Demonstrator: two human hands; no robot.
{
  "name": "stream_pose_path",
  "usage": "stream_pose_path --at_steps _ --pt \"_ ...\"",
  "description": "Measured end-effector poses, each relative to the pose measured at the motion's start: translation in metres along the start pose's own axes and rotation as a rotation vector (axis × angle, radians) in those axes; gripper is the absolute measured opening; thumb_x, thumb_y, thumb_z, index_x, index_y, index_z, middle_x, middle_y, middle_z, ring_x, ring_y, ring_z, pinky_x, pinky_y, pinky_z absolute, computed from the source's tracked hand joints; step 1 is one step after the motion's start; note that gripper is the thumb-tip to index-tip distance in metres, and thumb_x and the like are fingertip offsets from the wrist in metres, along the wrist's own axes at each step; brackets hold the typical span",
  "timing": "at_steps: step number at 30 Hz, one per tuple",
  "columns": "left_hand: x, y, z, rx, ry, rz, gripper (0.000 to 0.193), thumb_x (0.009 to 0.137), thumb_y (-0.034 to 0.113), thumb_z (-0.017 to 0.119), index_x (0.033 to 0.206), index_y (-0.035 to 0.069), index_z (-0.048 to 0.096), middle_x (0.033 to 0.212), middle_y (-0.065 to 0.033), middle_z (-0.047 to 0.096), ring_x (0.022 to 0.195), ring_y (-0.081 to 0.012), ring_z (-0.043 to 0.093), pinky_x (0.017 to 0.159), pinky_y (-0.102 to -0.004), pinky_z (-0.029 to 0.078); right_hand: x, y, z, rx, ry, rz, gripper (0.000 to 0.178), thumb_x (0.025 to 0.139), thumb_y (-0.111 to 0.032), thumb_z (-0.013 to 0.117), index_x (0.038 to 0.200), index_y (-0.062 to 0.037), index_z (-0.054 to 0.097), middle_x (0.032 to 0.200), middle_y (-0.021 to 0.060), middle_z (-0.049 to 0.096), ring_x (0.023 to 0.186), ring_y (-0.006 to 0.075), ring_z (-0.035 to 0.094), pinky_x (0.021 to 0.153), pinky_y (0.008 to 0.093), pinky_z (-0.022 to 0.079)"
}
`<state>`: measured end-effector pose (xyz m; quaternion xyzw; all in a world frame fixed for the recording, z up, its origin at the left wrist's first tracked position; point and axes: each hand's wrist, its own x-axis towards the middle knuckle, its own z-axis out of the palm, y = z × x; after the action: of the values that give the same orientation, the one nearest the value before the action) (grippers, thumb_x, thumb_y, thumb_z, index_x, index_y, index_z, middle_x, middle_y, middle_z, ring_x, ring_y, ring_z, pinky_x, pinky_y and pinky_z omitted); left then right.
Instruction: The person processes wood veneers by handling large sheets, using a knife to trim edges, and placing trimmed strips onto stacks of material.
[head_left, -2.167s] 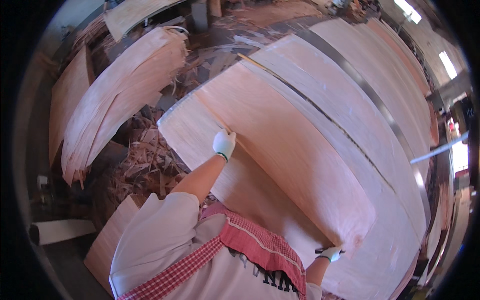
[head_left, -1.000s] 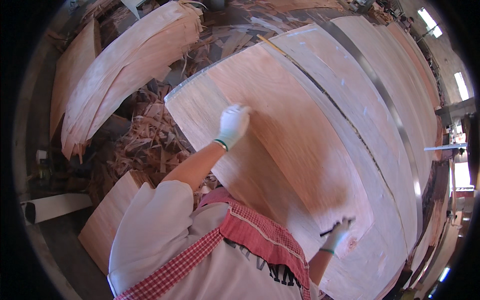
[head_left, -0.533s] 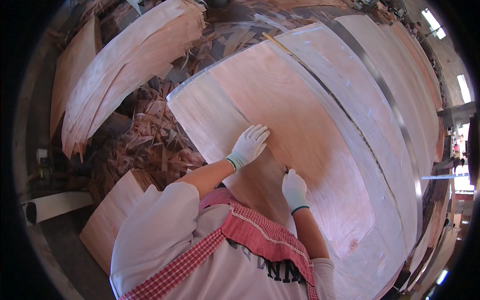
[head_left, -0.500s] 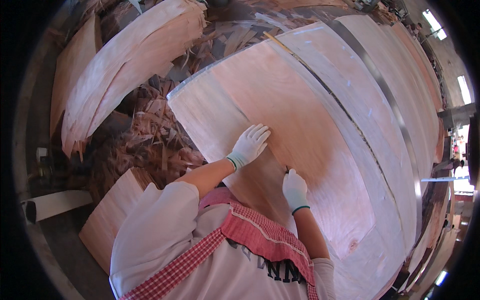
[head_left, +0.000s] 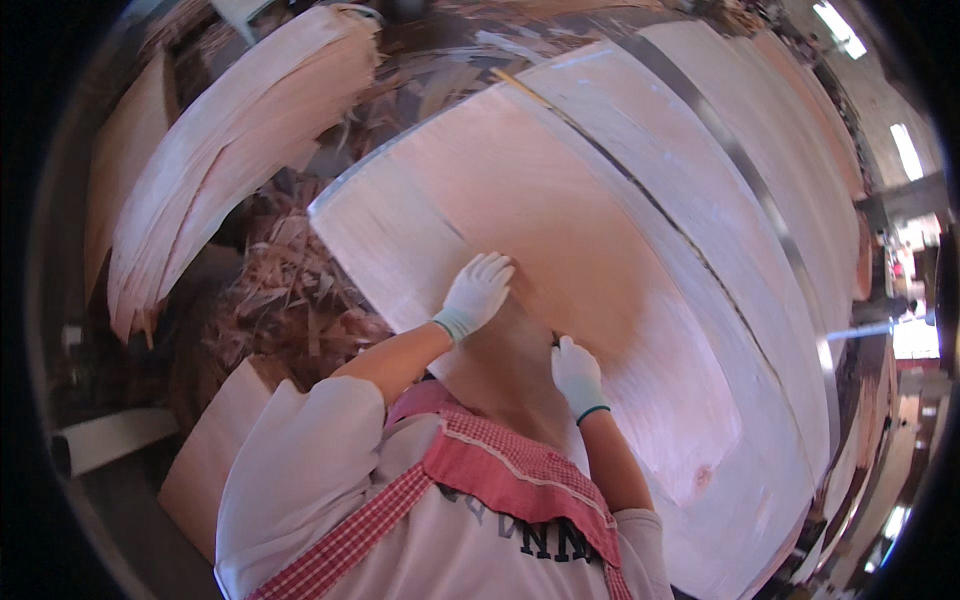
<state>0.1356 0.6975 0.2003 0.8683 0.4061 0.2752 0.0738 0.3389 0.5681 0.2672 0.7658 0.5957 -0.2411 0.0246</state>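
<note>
A pale pinkish wood veneer sheet lies on the stack before me, a seam running across it toward my hands. My left hand, in a white glove with a green cuff edge, rests flat on the sheet beside that seam, fingers stretched out. Lower and to the right, my right hand, gloved alike, is closed at the sheet. A small dark tip shows at its fingers; the rest of what it holds is hidden.
A yellow-ended dark strip and a wide metal band cross the stack on the right. Torn veneer scraps cover the floor at left. A curved bundle of veneer stands at upper left, a cut veneer pile at lower left.
The view has turned slightly, so the stack and both hands appear farther left. Against the sheet, both hands stay in nearly the same places, the left flat, the right closed.
</note>
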Motion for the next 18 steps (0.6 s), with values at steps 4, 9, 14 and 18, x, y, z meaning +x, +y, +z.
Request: stream_pose_path --at_steps 4,9,14,18 --pt "-0.002 -0.003 0.003 0.064 0.018 0.006 0.033 0.086 0.021 0.058 0.116 0.008 0.058 0.128 -0.0094 0.056 0.125 -0.0266 0.048 0.107 -0.0438 0.036 0.000 0.019 -0.003 0.308 0.188 0.057 0.031 0.094 -0.032 0.052 0.096 -0.0004 0.052 0.093 0.0304 0.060 0.086 0.0487 0.058 0.075 0.0544 0.047" --pt "0.011 -0.002 -0.010 0.241 -0.140 0.137 0.029 0.084 0.015 0.052 0.110 0.005 0.059 0.124 -0.0142 0.057 0.119 -0.0294 0.053 0.103 -0.0412 0.038 0.008 0.053 -0.036 0.218 0.149 0.021 0.030 0.094 -0.031 0.052 0.098 -0.0014 0.053 0.102 0.0302 0.056 0.089 0.0488 0.057 0.077 0.0536 0.046" --pt "0.046 -0.002 -0.037 0.187 -0.510 0.163 0.015 0.081 0.014 0.055 0.092 0.007 0.062 0.102 -0.0140 0.061 0.102 -0.0291 0.060 0.086 -0.0397 0.045 0.025 0.057 -0.027 0.035 0.142 0.031 0.030 0.091 -0.029 0.053 0.096 0.0010 0.056 0.107 0.0282 0.055 0.091 0.0469 0.058 0.081 0.0532 0.048" --pt "0.085 -0.013 -0.050 0.061 -0.720 0.107 0.013 0.082 0.014 0.055 0.089 0.008 0.064 0.097 -0.0139 0.063 0.088 -0.0292 0.064 0.077 -0.0398 0.049 0.008 0.035 -0.013 -0.089 0.081 0.056 0.034 0.089 -0.026 0.053 0.107 0.0023 0.059 0.126 0.0304 0.048 0.112 0.0457 0.051 0.095 0.0499 0.044"
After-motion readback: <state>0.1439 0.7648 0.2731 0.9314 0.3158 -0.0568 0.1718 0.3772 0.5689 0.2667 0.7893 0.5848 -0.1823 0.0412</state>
